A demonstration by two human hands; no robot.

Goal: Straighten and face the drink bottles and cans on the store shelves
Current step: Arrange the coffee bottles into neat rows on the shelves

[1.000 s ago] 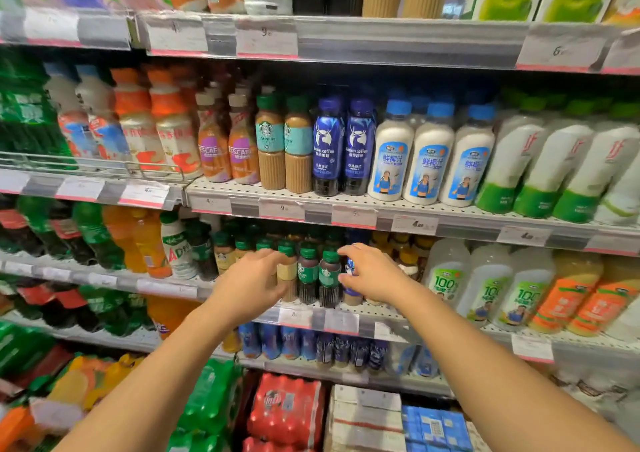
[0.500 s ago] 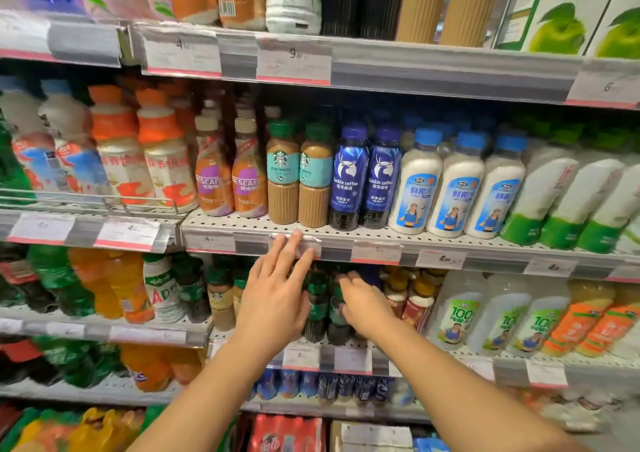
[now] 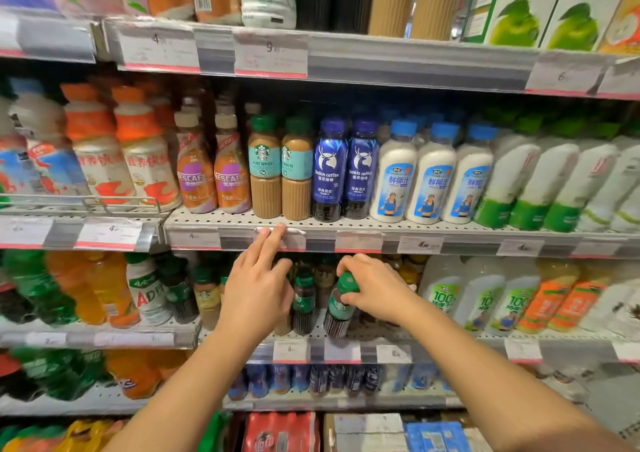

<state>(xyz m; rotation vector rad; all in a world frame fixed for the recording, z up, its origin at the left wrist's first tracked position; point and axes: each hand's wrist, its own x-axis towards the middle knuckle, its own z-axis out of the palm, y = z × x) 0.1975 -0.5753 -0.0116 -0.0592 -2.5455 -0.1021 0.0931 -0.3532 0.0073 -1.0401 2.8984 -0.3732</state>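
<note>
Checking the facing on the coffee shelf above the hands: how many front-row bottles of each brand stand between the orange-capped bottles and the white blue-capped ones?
Nescafe bottles: 2
Starbucks bottles: 2
Luckin coffee bottles: 2
Total: 6

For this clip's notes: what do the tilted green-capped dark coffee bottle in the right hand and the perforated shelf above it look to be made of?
The green-capped dark coffee bottle, gripped at the cap by the right hand, looks like clear ribbed plastic or possibly glass: dark liquid shows through, with a glossy wrapped label. The perforated shelf looks like painted sheet metal: matte pale surface, regular punched holes.
</note>
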